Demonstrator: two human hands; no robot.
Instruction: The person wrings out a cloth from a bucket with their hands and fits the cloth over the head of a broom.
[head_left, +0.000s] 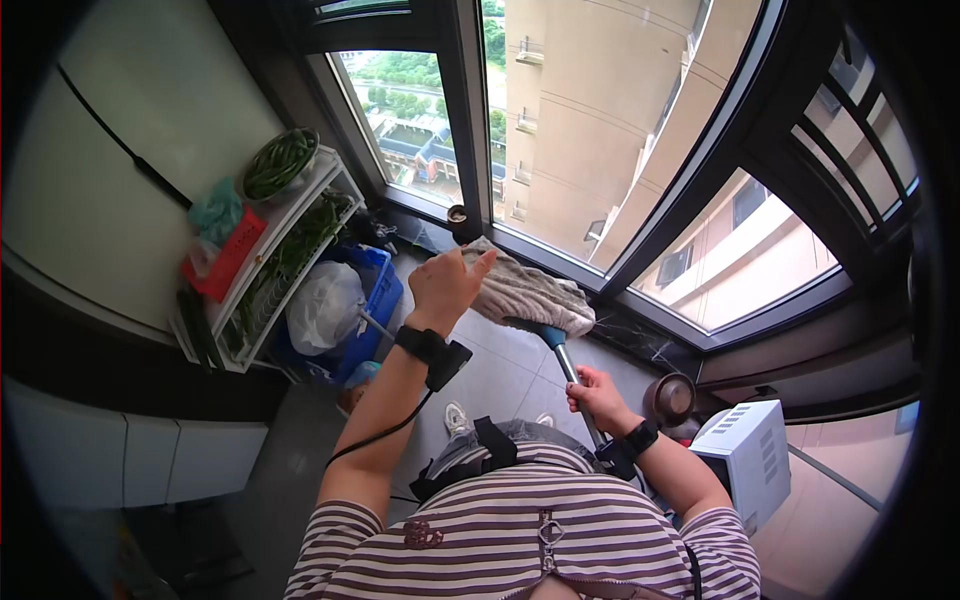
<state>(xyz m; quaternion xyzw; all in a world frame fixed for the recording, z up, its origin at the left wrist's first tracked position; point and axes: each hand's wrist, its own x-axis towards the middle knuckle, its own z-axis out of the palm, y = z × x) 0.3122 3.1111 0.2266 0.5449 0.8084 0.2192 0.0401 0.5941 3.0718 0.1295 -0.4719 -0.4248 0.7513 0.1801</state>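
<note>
A flat mop head with a grey-beige striped cloth pad [530,287] is raised in front of me, below the windows. My left hand [447,290] is closed at the pad's left end, with its fingers wrapped on the cloth edge and the thumb pointing up right. The metal mop pole [570,370] runs down from a teal joint [551,337] under the pad. My right hand [602,397] is wrapped round this pole, below the joint.
At the left stands a white rack [290,222] with green vegetables and a red basket [225,258]. Beside it is a blue crate [384,290] with a white plastic bag. A brown pot [671,398] and a white appliance [745,450] are at the right, near the windows.
</note>
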